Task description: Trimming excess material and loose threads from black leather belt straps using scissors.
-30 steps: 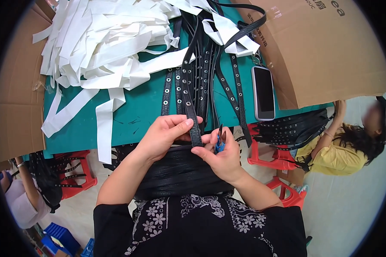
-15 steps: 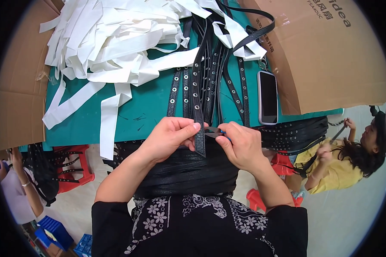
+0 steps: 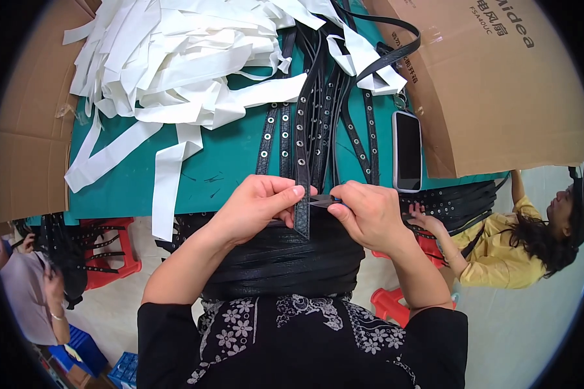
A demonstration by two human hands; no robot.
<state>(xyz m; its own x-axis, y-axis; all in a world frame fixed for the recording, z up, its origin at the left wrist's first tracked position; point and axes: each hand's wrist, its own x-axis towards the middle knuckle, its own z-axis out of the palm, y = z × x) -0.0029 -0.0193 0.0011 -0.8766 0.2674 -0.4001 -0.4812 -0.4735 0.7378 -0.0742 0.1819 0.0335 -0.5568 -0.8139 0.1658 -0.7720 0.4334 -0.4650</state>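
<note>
My left hand (image 3: 261, 206) is closed, pinching a black strap (image 3: 302, 219) near its pointed end between thumb and fingers. Metal eyelets run in a row along the strap, which stretches away up the table. Closed round a small pair of thread snips (image 3: 322, 201), my right hand (image 3: 372, 215) keeps the metal blades at the strap's right edge. A bit of blue shows on the snips, but most of the handle is hidden by my fingers. More black eyelet straps (image 3: 322, 110) lie behind, and a thick black bundle (image 3: 279, 266) rests across my lap.
White fabric strips (image 3: 175, 58) are heaped on the green table (image 3: 233, 155). A phone (image 3: 407, 152) lies to the right, by a cardboard box (image 3: 506, 97); another box (image 3: 29, 117) stands left. Co-workers sit on both sides, near red stools (image 3: 389, 305) and further straps (image 3: 457, 201).
My hands hold nearly the same pose, with the snips still at the strap's edge. The view has shifted slightly. The right co-worker's hands have come down towards the straps; the left co-worker has moved too.
</note>
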